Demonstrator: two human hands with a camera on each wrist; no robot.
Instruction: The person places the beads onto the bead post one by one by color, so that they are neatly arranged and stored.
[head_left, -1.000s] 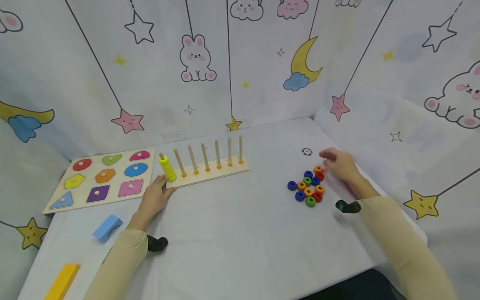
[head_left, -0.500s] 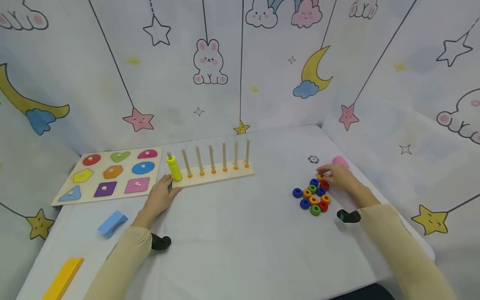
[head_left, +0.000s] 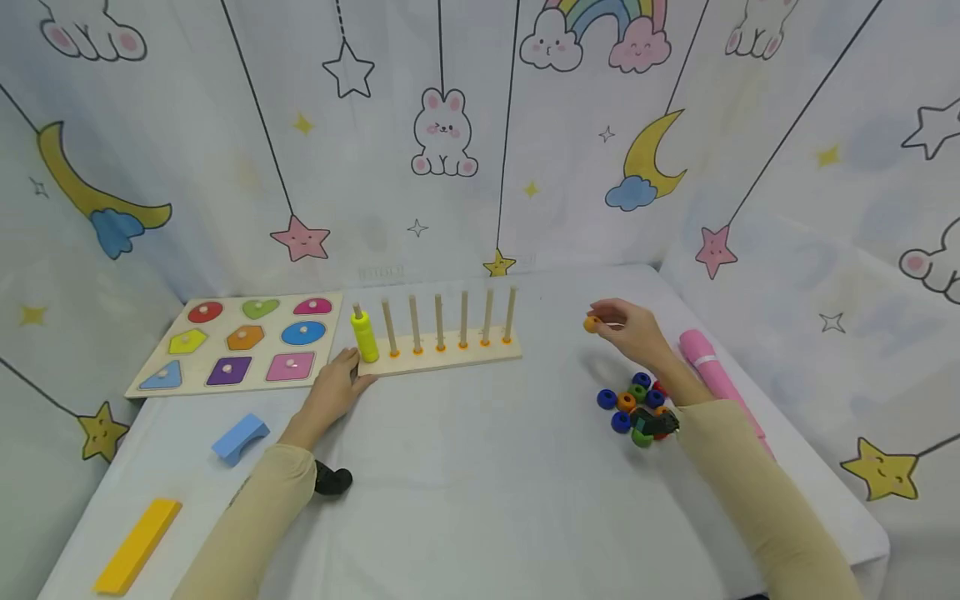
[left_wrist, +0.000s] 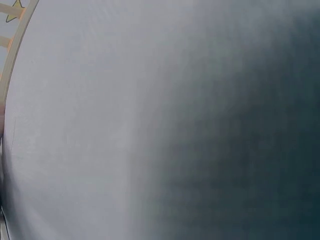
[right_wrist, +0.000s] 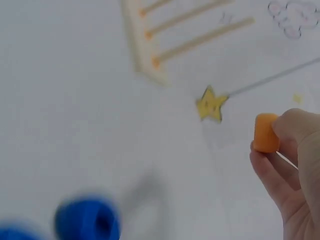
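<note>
Your right hand [head_left: 633, 329] has come up off the pile of beads [head_left: 636, 402] and now pinches a single orange bead [head_left: 591, 324] between thumb and fingertips, held in the air above the white tabletop [head_left: 480, 467]; half a second ago that hand was still down among the beads. In the right wrist view the orange bead [right_wrist: 266, 133] sits at your fingertips [right_wrist: 292, 131], with the pegs of the wooden peg board [right_wrist: 145, 55] off ahead of it. The bead now hangs between the pile and the right end of the peg board [head_left: 442, 350], well apart from both, so the pick-up looks done and the carry toward the pegs looks to be under way. Your left hand [head_left: 337, 392] has stayed put, fingers relaxed and resting against the board's left front corner, holding nothing, just beside the peg stacked with yellow beads [head_left: 364, 337]. The other six pegs stand bare. A shape puzzle [head_left: 240, 342] lies left of the board, a pink roll [head_left: 712, 367] lies right of the pile.
</note>
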